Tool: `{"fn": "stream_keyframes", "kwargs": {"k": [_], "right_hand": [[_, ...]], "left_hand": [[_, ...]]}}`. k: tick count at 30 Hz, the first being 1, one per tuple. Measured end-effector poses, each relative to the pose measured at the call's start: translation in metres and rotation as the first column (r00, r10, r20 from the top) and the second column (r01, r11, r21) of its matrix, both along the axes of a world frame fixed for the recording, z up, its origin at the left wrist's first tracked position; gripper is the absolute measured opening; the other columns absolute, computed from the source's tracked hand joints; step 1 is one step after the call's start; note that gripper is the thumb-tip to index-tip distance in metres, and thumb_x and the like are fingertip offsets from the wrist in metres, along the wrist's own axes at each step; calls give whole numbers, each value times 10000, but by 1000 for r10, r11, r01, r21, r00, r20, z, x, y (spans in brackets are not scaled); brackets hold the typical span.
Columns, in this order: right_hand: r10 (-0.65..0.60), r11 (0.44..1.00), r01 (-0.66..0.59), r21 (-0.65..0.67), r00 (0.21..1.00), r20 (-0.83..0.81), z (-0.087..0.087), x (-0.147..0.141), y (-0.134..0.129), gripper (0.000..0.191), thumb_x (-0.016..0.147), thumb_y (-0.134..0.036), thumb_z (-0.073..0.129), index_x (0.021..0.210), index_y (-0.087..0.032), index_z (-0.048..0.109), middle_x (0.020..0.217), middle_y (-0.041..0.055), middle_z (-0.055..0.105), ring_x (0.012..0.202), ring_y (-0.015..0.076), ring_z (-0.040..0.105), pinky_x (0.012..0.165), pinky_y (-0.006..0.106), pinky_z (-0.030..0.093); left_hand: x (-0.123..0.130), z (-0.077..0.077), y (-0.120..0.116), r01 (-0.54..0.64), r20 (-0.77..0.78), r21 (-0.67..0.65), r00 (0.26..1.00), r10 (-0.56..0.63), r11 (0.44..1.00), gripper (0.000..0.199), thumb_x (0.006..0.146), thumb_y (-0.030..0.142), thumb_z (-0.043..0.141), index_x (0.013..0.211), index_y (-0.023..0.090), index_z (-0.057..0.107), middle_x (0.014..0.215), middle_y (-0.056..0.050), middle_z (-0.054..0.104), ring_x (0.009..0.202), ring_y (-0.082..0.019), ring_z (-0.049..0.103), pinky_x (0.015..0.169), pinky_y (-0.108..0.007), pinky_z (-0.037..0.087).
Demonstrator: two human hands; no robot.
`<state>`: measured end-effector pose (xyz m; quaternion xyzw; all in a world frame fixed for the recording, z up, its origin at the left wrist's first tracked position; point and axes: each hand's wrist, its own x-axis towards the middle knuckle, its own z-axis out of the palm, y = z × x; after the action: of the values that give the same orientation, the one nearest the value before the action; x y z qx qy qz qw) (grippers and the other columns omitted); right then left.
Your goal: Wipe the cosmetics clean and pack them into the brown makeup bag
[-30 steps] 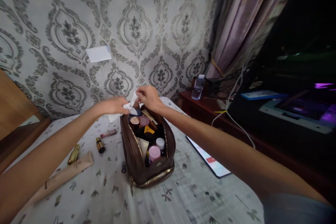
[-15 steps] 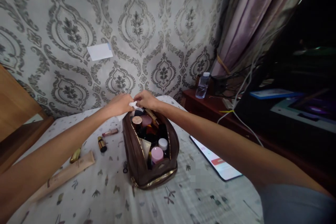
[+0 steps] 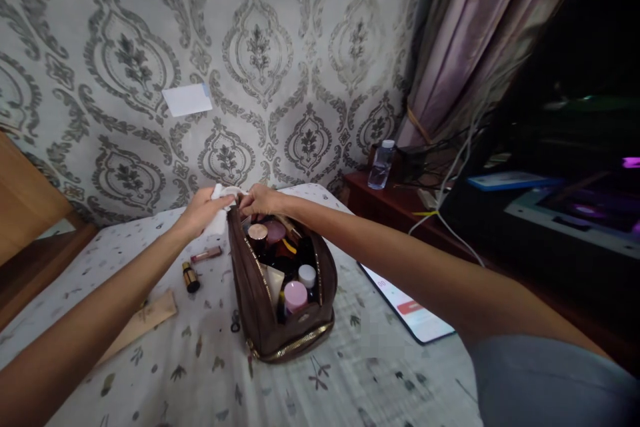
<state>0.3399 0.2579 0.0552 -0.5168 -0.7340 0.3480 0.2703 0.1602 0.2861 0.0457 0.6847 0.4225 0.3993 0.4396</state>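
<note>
A brown cosmetics bag stands unzipped on the patterned bedsheet, filled with several jars and tubes, among them a pink-lidded jar and a white-lidded bottle. My left hand is closed on a white cloth beside the bag's far left corner. At the bag's far end, my right hand has its fingers bent together at the rim; whatever they pinch is too small to make out. Left of the bag lie a pink lip tube, a gold-and-black bottle and a beige tube.
A phone with a lit screen lies right of the bag, partly under my right forearm. A clear bottle stands on the dark red table near cables. Wooden furniture borders the left side.
My left hand has moved left and slightly down, and more of the white cloth shows. My right hand has shifted left and lower, to the bag's far rim.
</note>
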Motion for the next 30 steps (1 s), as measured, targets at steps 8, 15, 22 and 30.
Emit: {"fn": "stream_keyframes", "kwargs": {"k": [8, 15, 22, 30], "right_hand": [[-96, 894, -47, 445, 951, 293, 8, 5, -6, 191, 794, -36, 590, 760, -126, 755, 623, -12, 643, 622, 97, 547, 605, 197, 379], [-136, 991, 129, -44, 965, -223, 8, 10, -10, 173, 822, -49, 616, 676, -122, 676, 516, -40, 580, 512, 70, 552, 549, 155, 466], [-64, 995, 57, -77, 994, -92, -5, -6, -9, 144, 764, -70, 675, 631, -121, 692, 451, -71, 530, 452, 51, 489, 460, 131, 401], [-115, 990, 108, -94, 991, -67, 4, -4, -18, 178, 805, -76, 676, 632, -119, 677, 471, -40, 564, 484, 68, 529, 474, 139, 435]], "left_hand": [[-9, -16, -2, 101, -28, 134, 995, -98, 986, 477, 601, 560, 767, 846, 154, 714, 839, -39, 717, 822, -225, 615, 742, -290, 454], [-10, -21, 0, 100, -40, 146, 995, -96, 984, 491, 643, 582, 742, 878, 152, 726, 903, -58, 737, 886, -248, 629, 832, -321, 454], [-10, -26, 1, 97, -58, 148, 994, -90, 984, 472, 704, 562, 696, 915, 140, 713, 874, -52, 722, 837, -230, 614, 732, -290, 452], [-16, -25, -3, 62, -11, 72, 998, -62, 995, 514, 654, 596, 716, 897, 146, 674, 798, -30, 686, 725, -203, 602, 680, -295, 465]]}}
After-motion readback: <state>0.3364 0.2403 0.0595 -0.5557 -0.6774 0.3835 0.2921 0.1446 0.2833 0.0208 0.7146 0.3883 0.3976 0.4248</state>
